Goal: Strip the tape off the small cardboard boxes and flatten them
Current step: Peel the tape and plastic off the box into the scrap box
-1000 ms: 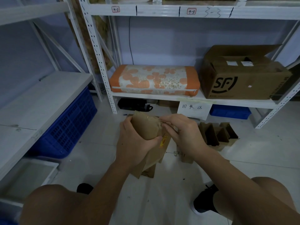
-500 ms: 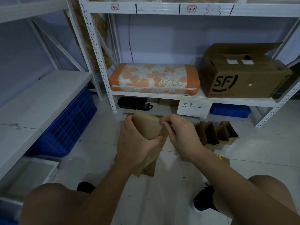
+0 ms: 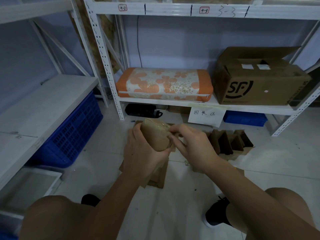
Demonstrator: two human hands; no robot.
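Note:
My left hand grips a small brown cardboard box from the left and below, holding it above the floor. My right hand is at the box's right top corner, thumb and fingertips pinching the clear tape there. Beneath the hands lies a pile of flattened brown cardboard on the floor. Several small open boxes stand to the right of my hands.
A white metal shelf faces me, holding an orange flowered cushion and a large SF carton. A paper sign hangs from it. A blue crate sits under the left shelf. My knees and black shoes are below.
My right hand has shifted up and left along the box's top edge, still picking at the tape. The left hand has kept its grip and raised the box slightly.

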